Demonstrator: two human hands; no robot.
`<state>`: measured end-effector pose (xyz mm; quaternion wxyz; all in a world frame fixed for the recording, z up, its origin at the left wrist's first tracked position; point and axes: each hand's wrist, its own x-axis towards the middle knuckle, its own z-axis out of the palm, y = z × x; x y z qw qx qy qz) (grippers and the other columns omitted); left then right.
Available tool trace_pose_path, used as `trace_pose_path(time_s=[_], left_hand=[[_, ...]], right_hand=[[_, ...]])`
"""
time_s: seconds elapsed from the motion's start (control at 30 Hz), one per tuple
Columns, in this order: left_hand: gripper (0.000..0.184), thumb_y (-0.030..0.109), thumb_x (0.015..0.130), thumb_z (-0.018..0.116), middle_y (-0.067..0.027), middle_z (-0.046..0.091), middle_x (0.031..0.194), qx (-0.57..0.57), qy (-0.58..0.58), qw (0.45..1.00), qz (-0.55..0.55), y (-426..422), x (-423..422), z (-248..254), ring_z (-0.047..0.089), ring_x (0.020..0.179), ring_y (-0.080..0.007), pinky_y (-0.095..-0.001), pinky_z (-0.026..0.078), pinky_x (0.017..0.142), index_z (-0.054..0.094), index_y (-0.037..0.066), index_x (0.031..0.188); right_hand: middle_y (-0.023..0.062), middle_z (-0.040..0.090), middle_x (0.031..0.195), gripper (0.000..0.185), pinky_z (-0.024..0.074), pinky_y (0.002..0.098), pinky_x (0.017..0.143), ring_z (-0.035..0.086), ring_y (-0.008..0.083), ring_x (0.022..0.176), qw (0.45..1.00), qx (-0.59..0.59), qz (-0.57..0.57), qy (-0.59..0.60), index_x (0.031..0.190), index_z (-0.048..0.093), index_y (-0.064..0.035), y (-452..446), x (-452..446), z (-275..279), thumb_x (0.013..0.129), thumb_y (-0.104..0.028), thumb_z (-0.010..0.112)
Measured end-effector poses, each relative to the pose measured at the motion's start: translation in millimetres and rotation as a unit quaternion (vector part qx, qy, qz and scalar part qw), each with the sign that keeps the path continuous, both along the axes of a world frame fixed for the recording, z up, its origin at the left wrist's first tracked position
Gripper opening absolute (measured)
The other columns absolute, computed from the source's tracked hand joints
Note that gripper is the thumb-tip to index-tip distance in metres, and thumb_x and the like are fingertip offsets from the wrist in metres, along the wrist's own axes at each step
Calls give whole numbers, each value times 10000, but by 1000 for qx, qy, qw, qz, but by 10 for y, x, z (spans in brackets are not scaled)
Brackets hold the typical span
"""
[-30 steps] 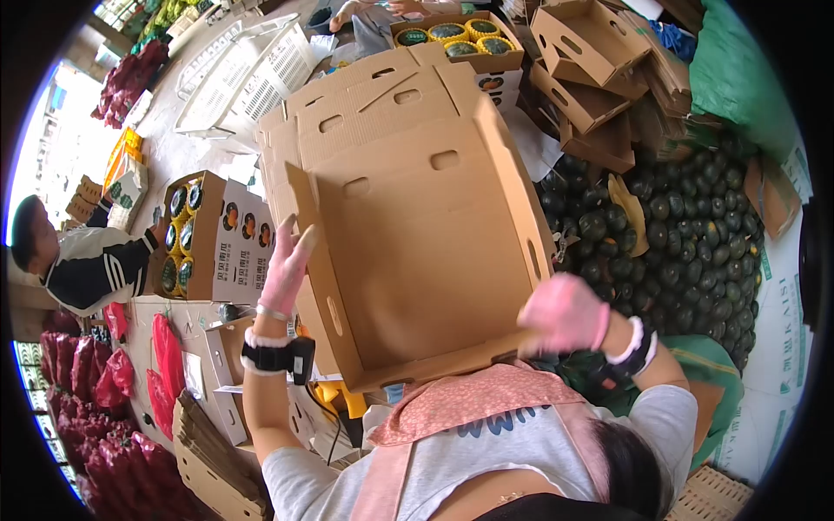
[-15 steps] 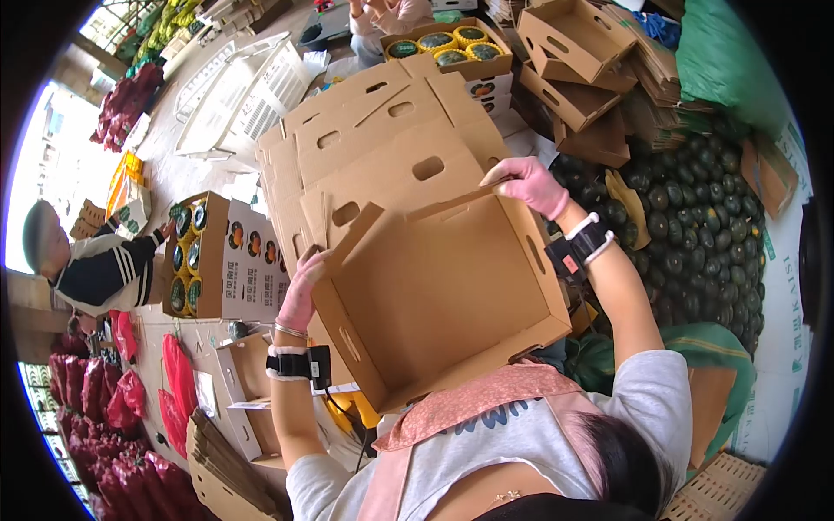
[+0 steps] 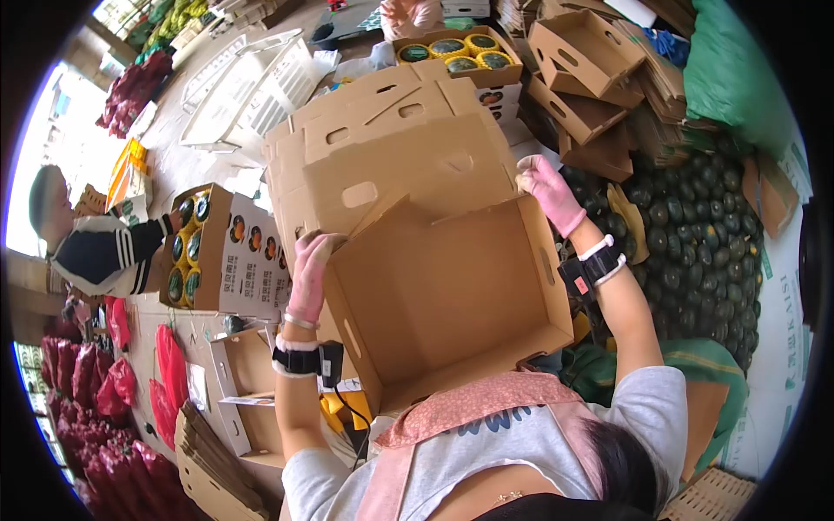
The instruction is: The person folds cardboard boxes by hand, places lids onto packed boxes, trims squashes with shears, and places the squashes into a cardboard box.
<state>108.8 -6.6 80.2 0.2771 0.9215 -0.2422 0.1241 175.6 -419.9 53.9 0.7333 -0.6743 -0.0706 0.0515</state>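
A brown cardboard box (image 3: 452,304) rests tilted before my body, its inside toward me, with slotted handle holes in its side walls. My left hand (image 3: 309,273), in a pink glove, is closed on its far left corner beside a flap (image 3: 375,217) that stands askew. At the far right corner is my right hand (image 3: 552,195), also pink-gloved, its fingers bent together at the box's top edge. The fingertips' exact contact there is hard to see. Just beyond the box lies a stack of flat cardboard blanks (image 3: 400,156) with oval cut-outs.
Dark green squashes (image 3: 695,252) lie piled on the right. Folded boxes (image 3: 586,61) are stacked at the far right. A filled carton (image 3: 460,52) stands at the back, another carton (image 3: 228,260) at left beside a person (image 3: 104,247). A white crate (image 3: 252,91) is behind.
My right hand has shifted right, from the far edge to the corner. My left hand has turned with fingers over the left corner. The far flaps have changed angle.
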Motion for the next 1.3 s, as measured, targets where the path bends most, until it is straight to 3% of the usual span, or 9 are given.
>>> trace_pose_path(time_s=[0.4,0.5,0.63,0.73,0.87,0.9,1.07,1.1,1.3], left_hand=[[189,17,876,476,-130,623,947,-11,118,989,-86,274,270,-316,606,846,-242,-278,497,775,595,-17,1019],[158,69,875,529,-155,622,885,-343,444,821,104,315,379,-540,598,790,-204,-269,495,718,588,-38,975],[256,153,805,655,-121,617,747,-75,261,942,196,239,480,-716,572,674,-168,-286,488,635,562,-30,958],[216,140,827,617,-87,603,741,-315,310,873,205,547,704,-1423,585,681,-170,-292,487,626,545,-9,964],[242,162,873,565,-130,647,916,-39,209,912,351,176,344,-370,637,843,-238,-336,506,701,516,31,1070],[354,221,892,555,-142,611,1139,-127,340,834,416,193,324,-103,617,998,-277,-382,510,788,469,76,1203],[578,552,901,412,-159,531,1257,161,-45,910,380,590,70,-393,410,1246,-312,-478,339,1017,387,214,1369],[659,682,871,254,-157,377,1408,-8,85,945,315,544,35,-407,206,1359,-331,-492,128,1109,529,231,1266],[684,616,913,193,-178,473,1322,-147,156,967,140,150,79,-654,210,1350,-329,-436,95,1123,619,142,1161]], right_hand=[[7,537,804,44,446,228,730,523,93,763,994,-103,23,-7,874,531,-9,22,104,-173,842,-17,503],[6,536,776,36,443,228,716,518,89,752,986,-161,9,-32,849,538,-11,25,144,-232,836,-27,508],[4,541,770,30,442,230,712,514,89,737,980,-188,22,-55,838,537,-16,19,204,-274,830,-29,511],[6,545,765,30,445,231,712,523,90,736,982,-178,25,-49,833,535,-14,20,199,-288,829,-24,506],[12,558,760,44,449,233,712,542,94,740,985,-165,43,-33,836,541,-9,52,158,-206,830,-16,497],[14,563,760,49,451,234,712,548,95,740,985,-162,44,-27,837,544,-8,43,141,-193,830,-14,496],[18,574,761,66,459,231,710,562,96,735,986,-161,26,-41,831,555,-7,3,105,-270,836,-5,490],[19,575,762,68,460,230,710,563,95,735,988,-151,24,-37,829,557,-8,9,104,-294,837,-4,489],[13,568,764,72,461,227,708,566,94,738,995,-89,4,-43,836,543,-10,42,46,-201,849,14,476]])
